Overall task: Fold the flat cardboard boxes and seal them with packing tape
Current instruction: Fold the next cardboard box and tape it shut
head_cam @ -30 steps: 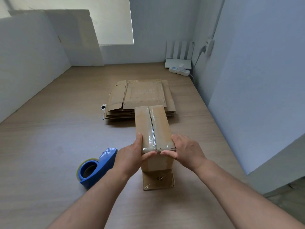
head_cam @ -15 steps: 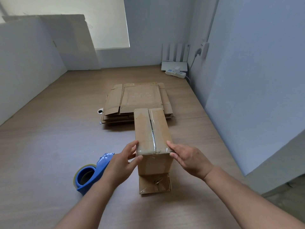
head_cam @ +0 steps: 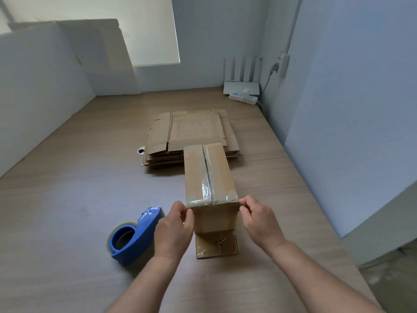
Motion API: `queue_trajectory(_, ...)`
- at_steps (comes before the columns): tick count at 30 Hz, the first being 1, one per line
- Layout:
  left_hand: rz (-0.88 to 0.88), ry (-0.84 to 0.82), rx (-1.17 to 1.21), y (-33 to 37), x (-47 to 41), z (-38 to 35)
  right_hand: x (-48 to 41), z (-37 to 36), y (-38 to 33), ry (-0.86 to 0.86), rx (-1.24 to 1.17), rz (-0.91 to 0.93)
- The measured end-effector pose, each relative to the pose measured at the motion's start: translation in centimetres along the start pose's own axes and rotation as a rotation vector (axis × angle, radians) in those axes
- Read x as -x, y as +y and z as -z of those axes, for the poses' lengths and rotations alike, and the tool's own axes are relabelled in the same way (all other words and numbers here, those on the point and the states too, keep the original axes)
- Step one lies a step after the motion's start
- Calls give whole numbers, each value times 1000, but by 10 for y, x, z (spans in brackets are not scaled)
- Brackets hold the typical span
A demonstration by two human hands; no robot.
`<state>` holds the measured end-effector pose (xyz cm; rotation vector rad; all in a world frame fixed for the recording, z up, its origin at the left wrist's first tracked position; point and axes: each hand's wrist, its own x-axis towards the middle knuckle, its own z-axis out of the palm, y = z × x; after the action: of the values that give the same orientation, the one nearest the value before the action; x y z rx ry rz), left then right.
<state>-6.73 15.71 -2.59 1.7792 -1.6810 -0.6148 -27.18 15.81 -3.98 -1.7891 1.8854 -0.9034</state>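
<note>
A pale wood-grain surface [head_cam: 67, 199] carries a stack of flat brown cardboard boxes [head_cam: 194, 129] at its middle, with a small round metal object [head_cam: 141, 151] just beside the stack's left edge. Nearer the camera stands a tall brown cardboard box [head_cam: 208, 172], its top seam taped. A blue plastic tape dispenser [head_cam: 135, 236] lies to its left. A white router [head_cam: 241, 86] and a white power strip [head_cam: 244, 98] sit in the far right corner.
</note>
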Motion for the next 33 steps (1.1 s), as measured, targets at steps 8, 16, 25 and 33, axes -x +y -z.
queue_trajectory(8, -187, -158, -103, -2, -25, 34, -25, 41, -4, -227, 51, 231)
queue_trajectory(16, -283, -274, -248, -16, -43, 36, -37, 25, 7, -113, 243, 589)
queue_trajectory(25, -543, -110, -406, -25, -42, 25, -30, 6, 14, 97, 338, 777)
queue_trajectory(33, -418, -79, -354, -20, -29, 27, -22, 13, -4, -7, 265, 359)
